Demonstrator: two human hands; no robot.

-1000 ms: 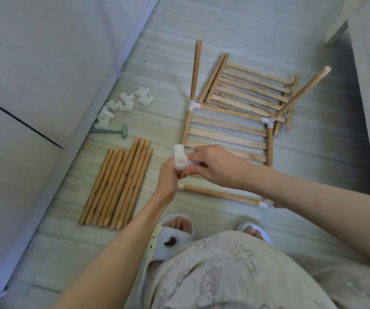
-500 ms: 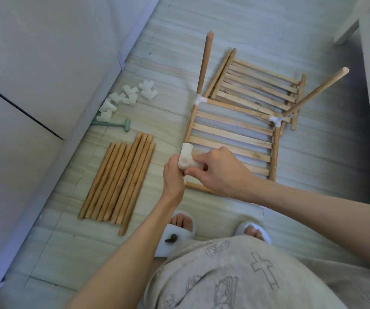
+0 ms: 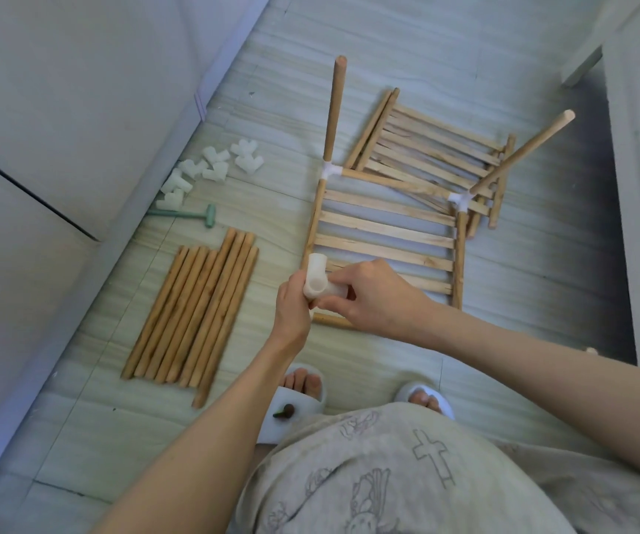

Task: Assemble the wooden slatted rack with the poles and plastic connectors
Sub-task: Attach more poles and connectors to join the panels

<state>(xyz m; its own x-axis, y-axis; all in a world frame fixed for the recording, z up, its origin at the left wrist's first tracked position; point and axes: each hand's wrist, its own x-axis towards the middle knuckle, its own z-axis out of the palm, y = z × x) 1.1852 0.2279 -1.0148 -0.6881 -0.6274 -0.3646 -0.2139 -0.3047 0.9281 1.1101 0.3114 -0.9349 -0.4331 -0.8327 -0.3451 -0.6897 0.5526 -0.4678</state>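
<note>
Both hands hold one white plastic connector (image 3: 317, 281) above the floor. My left hand (image 3: 291, 308) grips it from the left and below, and my right hand (image 3: 372, 298) pinches its right arm. Under them lies a wooden slatted panel (image 3: 384, 240) framed by poles, with two white connectors (image 3: 330, 172) at its far corners and a pole (image 3: 334, 109) rising from each. A horizontal pole (image 3: 330, 321) lies at the panel's near edge, mostly hidden by my hands. A second slatted panel (image 3: 438, 148) lies behind.
Several loose wooden poles (image 3: 195, 310) lie side by side on the floor to the left. Several spare white connectors (image 3: 210, 169) and a small green mallet (image 3: 191, 215) sit near the wall. My slippered feet (image 3: 303, 398) stand just below the hands.
The view has shifted, so the rack sits a little further right and lower in frame. Both hands keep hold of the white connector at about the same height.
</note>
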